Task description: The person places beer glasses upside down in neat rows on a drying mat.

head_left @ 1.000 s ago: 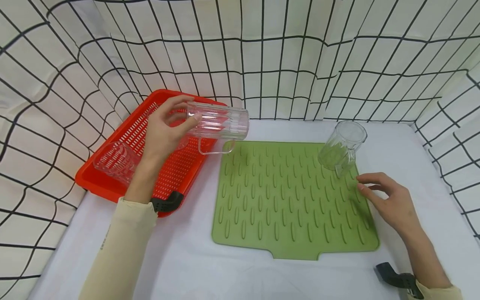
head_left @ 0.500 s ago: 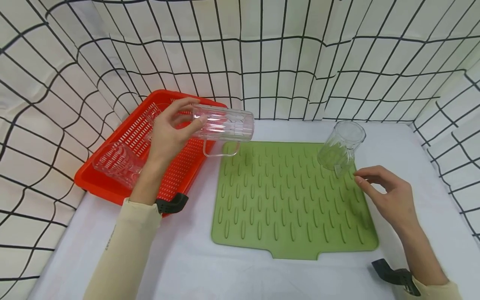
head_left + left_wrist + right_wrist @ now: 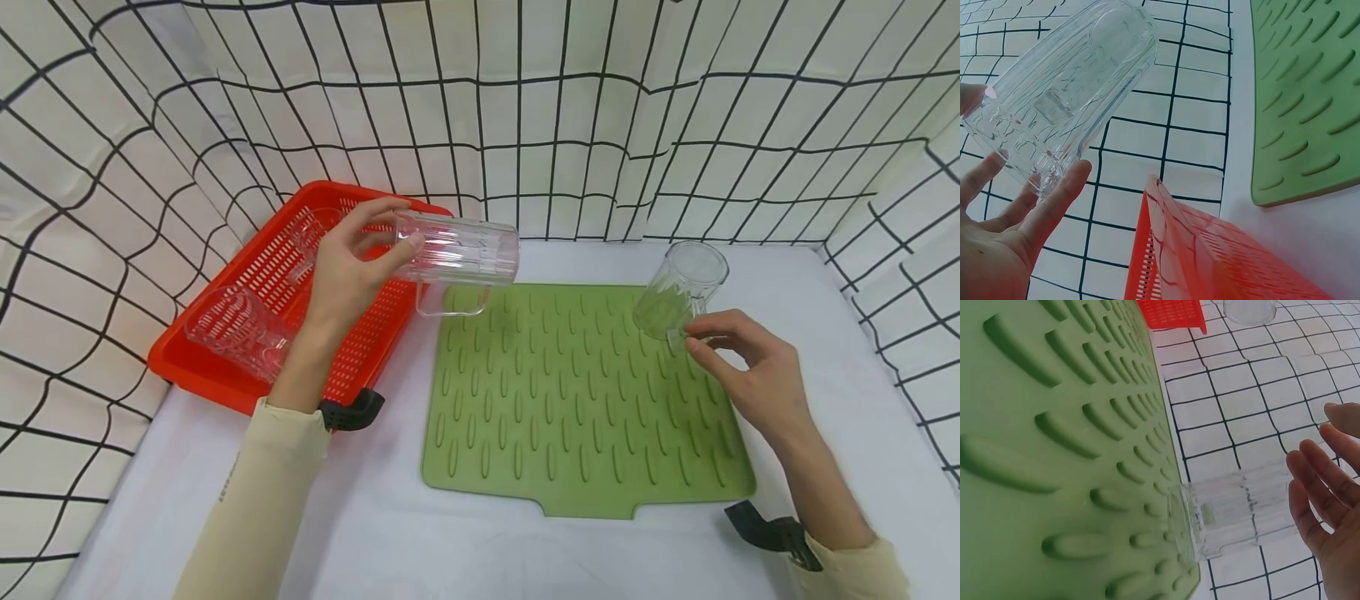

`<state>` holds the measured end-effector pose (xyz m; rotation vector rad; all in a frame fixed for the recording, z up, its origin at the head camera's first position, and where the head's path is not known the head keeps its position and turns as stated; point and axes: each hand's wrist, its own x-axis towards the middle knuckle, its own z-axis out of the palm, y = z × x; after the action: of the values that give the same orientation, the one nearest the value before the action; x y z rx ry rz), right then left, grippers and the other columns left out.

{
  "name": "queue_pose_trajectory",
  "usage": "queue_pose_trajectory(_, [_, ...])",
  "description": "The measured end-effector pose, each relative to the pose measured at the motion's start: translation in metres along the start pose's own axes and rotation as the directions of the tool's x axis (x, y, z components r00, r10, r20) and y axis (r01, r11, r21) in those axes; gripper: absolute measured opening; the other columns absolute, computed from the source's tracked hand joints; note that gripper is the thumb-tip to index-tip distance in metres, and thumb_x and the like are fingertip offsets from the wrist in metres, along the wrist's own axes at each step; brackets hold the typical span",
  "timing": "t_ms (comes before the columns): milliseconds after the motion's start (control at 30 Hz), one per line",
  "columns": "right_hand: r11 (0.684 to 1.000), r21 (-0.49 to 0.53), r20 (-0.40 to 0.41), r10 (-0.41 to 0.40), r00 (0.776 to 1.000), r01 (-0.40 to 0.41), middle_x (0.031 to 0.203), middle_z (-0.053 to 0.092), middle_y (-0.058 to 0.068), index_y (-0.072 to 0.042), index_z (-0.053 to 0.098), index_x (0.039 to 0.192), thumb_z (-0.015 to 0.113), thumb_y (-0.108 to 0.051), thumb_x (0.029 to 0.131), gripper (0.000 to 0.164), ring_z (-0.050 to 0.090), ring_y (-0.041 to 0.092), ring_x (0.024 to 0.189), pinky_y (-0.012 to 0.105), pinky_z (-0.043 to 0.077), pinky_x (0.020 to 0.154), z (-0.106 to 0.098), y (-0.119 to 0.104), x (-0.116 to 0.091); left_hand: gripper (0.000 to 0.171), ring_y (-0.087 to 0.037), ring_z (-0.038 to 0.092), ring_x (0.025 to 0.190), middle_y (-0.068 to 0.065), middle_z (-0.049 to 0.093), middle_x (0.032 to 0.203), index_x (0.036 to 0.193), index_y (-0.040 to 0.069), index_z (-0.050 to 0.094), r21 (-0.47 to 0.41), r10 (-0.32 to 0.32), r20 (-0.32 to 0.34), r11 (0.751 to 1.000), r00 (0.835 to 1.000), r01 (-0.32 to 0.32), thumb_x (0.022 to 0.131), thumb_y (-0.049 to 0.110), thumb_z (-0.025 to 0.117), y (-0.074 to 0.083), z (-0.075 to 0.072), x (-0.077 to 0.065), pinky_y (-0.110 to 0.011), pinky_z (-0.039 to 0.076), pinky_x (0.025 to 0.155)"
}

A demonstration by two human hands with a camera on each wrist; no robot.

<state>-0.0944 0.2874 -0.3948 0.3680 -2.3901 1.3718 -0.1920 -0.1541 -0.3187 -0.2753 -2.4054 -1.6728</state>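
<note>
My left hand (image 3: pixel 348 267) holds a clear glass mug (image 3: pixel 465 250) by one end, fingers on one side and thumb on the other. The mug lies nearly level in the air, handle downward, over the right edge of the red basket (image 3: pixel 168 371) and the mat's far left corner. A second glass mug (image 3: pixel 678 292) stands on the green ridged mat (image 3: pixel 585 400) at its far right corner. My right hand (image 3: pixel 753 367) is just right of it, thumb and forefinger tips right at its handle. In the right wrist view the fingers (image 3: pixel 1313 469) look loosely bent and apart from the thumb.
Inside the basket lie a glass mug (image 3: pixel 236 329) toward the near left and another glass piece (image 3: pixel 307 237) farther back. A black wire grid (image 3: pixel 558 146) encloses the back and both sides. White cloth (image 3: pixel 480 550) covers the table around the mat.
My left hand has carried the mug a little to the right, away from the basket. My right hand has moved left and slightly away from me, reaching the standing mug's handle.
</note>
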Motion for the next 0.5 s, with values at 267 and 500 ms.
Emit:
queue_pose_trajectory(267, [0.997,0.054,0.009,-0.063,0.998,0.063,0.108,0.071,-0.001,0.002,0.071,0.118,0.072,0.012,0.089,0.031,0.066,0.005,0.103,0.014,0.052,0.092,0.010,-0.005,0.008,0.045,-0.020,0.066,0.117,-0.003,0.063,0.135,0.138,0.025,0.065,0.001,0.001,0.006,1.000,1.000,-0.001,0.094,0.033,0.074,0.002,0.005,-0.003,-0.017,0.060,0.079])
queue_pose_trajectory(500, [0.989,0.125,0.017,-0.082,0.997,0.079,0.110,0.071,0.005,0.005,0.070,0.118,0.072,0.015,0.087,0.033,0.067,0.010,0.106,0.016,0.055,0.090,0.018,-0.008,0.015,0.046,-0.021,0.067,0.115,-0.002,0.064,0.129,0.138,0.022,0.065,-0.017,0.024,0.023,1.000,0.999,-0.023,0.094,0.033,0.075,0.005,0.012,-0.004,-0.020,0.062,0.078])
